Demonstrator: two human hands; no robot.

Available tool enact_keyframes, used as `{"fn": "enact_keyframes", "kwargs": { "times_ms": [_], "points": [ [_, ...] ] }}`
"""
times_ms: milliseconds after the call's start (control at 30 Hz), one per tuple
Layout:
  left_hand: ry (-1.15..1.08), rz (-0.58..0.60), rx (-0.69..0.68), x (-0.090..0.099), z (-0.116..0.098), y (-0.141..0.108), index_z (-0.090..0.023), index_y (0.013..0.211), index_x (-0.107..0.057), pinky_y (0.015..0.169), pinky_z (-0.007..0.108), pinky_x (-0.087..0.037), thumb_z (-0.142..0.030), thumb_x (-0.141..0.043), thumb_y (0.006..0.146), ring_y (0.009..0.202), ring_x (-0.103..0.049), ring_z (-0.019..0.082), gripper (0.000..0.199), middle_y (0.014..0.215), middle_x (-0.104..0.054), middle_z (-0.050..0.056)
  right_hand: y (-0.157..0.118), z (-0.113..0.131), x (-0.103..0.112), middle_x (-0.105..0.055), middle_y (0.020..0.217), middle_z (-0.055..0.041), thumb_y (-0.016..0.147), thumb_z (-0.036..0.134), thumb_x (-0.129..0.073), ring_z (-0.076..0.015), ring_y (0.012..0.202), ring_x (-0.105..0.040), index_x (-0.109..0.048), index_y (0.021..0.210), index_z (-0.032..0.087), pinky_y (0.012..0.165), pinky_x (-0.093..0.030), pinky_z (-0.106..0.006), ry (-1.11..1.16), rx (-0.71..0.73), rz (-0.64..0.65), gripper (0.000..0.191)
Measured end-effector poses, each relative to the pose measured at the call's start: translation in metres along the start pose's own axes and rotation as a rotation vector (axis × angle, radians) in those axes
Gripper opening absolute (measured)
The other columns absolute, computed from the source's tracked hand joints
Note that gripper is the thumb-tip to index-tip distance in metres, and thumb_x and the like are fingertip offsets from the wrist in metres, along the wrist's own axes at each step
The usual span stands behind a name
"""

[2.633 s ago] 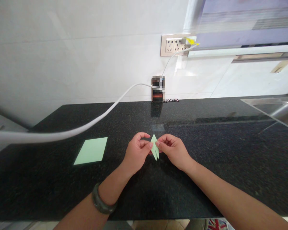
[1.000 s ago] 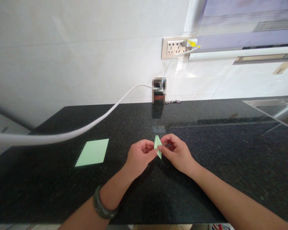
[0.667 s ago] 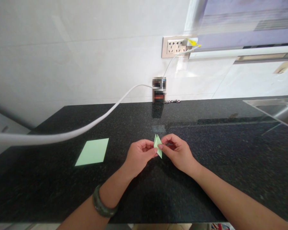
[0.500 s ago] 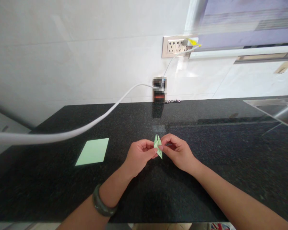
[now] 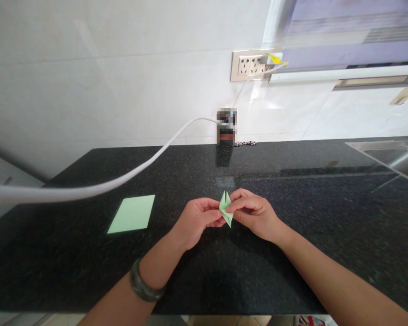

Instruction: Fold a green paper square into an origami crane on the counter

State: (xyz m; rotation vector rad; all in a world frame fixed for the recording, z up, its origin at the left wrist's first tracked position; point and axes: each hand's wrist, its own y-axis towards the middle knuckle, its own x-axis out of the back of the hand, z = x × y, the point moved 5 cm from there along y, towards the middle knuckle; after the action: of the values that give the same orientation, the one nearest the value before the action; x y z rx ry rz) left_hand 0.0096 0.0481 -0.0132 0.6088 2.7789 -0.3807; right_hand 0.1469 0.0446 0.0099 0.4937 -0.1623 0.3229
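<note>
The small, pointy, light green folded paper (image 5: pixel 226 209) is showing two thin tips at the top and one at the bottom. The left hand (image 5: pixel 200 219) is pinching its left side, and the right hand (image 5: pixel 253 215) is holding its right side, fingers closed on it. It is sitting between the hands, over the shiny, speckled black stone counter (image 5: pixel 268 271). One flat, four-sided, light green paper sheet (image 5: pixel 132 214) is lying to the left. One smooth, round, dark green bangle (image 5: pixel 144 285) is circling the left wrist. A pale tiled wall (image 5: pixel 139 90) is standing behind.
</note>
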Motion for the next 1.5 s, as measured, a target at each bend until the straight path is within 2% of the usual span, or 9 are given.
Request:
{"fn": "enact_keyframes", "kwargs": {
  "times_ms": [200,333,433,567,633,767,1033,1233,1500],
  "points": [
    [-0.015,-0.001,0.028,0.001,0.001,0.000,-0.011,0.074,-0.064,0.059,0.023,-0.047,-0.025,-0.060,0.071,0.057,-0.058,0.010,0.015,0.063,-0.064,0.004,-0.001,0.002,0.000,-0.056,0.083,-0.0036,0.076,0.013,-0.057,-0.0126,0.073,-0.055,-0.068,0.081,0.023,0.063,-0.046,-0.027,-0.074,0.036,0.022,0.016],
    [0.051,-0.034,0.018,0.004,0.003,0.002,-0.012,0.073,-0.063,0.056,0.021,-0.046,-0.027,-0.066,0.067,0.054,-0.057,0.008,0.016,0.063,-0.063,0.001,-0.001,0.003,-0.002,-0.057,0.083,-0.0037,0.075,0.013,-0.056,-0.0127,0.073,-0.055,-0.068,0.079,0.022,0.063,-0.046,-0.027,-0.072,0.026,0.053,0.015],
    [0.057,-0.053,-0.006,0.003,0.001,0.002,-0.012,0.074,-0.064,0.058,0.021,-0.047,-0.026,-0.068,0.065,0.056,-0.057,0.008,0.017,0.066,-0.064,0.002,0.000,-0.001,-0.003,-0.056,0.084,-0.0038,0.078,0.018,-0.053,-0.0126,0.073,-0.055,-0.065,0.079,0.021,0.064,-0.047,-0.027,0.062,-0.074,0.024,0.013],
    [0.136,-0.123,-0.117,0.002,-0.007,0.000,-0.011,0.075,-0.065,0.058,0.021,-0.046,-0.025,-0.067,0.066,0.058,-0.057,0.009,0.017,0.065,-0.065,0.003,-0.001,-0.013,-0.004,-0.057,0.076,-0.0009,0.077,0.025,-0.056,-0.0106,0.064,-0.055,-0.056,0.094,0.020,0.059,-0.048,-0.026,0.311,-0.290,-0.083,0.018],
    [0.181,-0.142,-0.162,0.002,-0.009,-0.001,-0.011,0.075,-0.065,0.058,0.021,-0.046,-0.025,-0.066,0.066,0.058,-0.057,0.009,0.017,0.065,-0.065,0.003,-0.001,-0.015,-0.008,-0.058,0.073,-0.0007,0.072,0.026,-0.062,-0.0096,0.061,-0.054,-0.056,0.091,0.018,0.056,-0.046,-0.024,0.313,-0.332,-0.046,0.022],
    [0.270,-0.150,-0.194,0.003,-0.008,0.000,-0.012,0.075,-0.066,0.058,0.022,-0.045,-0.027,-0.064,0.067,0.059,-0.057,0.011,0.017,0.065,-0.065,0.003,-0.002,-0.017,-0.013,-0.062,0.069,-0.0015,0.071,0.028,-0.063,-0.0087,0.057,-0.054,-0.060,0.079,0.015,0.054,-0.043,-0.022,0.260,-0.374,0.049,0.015],
    [0.318,-0.151,-0.177,0.001,-0.011,-0.001,-0.013,0.078,-0.067,0.057,0.023,-0.046,-0.031,-0.062,0.069,0.058,-0.057,0.012,0.021,0.064,-0.064,0.003,-0.004,-0.023,-0.010,-0.065,0.073,-0.0024,0.071,0.029,-0.063,-0.0107,0.061,-0.058,-0.061,0.080,0.016,0.056,-0.045,-0.024,0.235,-0.396,0.033,0.016],
    [0.305,-0.159,-0.158,0.003,-0.007,0.000,-0.013,0.075,-0.068,0.055,0.023,-0.045,-0.035,-0.064,0.067,0.056,-0.056,0.012,0.024,0.062,-0.064,0.004,-0.003,-0.019,-0.013,-0.065,0.072,-0.0008,0.068,0.024,-0.067,-0.0121,0.066,-0.061,-0.060,0.081,0.017,0.062,-0.047,-0.026,0.361,-0.372,0.030,0.016],
    [0.212,-0.137,-0.114,0.002,-0.005,0.000,-0.012,0.076,-0.067,0.057,0.024,-0.046,-0.035,-0.064,0.068,0.058,-0.058,0.012,0.024,0.063,-0.065,0.005,-0.002,-0.013,-0.013,-0.062,0.069,-0.0001,0.070,0.025,-0.064,-0.0078,0.057,-0.053,-0.059,0.077,0.015,0.055,-0.041,-0.022,0.356,-0.381,0.017,0.013]
  ]
}}
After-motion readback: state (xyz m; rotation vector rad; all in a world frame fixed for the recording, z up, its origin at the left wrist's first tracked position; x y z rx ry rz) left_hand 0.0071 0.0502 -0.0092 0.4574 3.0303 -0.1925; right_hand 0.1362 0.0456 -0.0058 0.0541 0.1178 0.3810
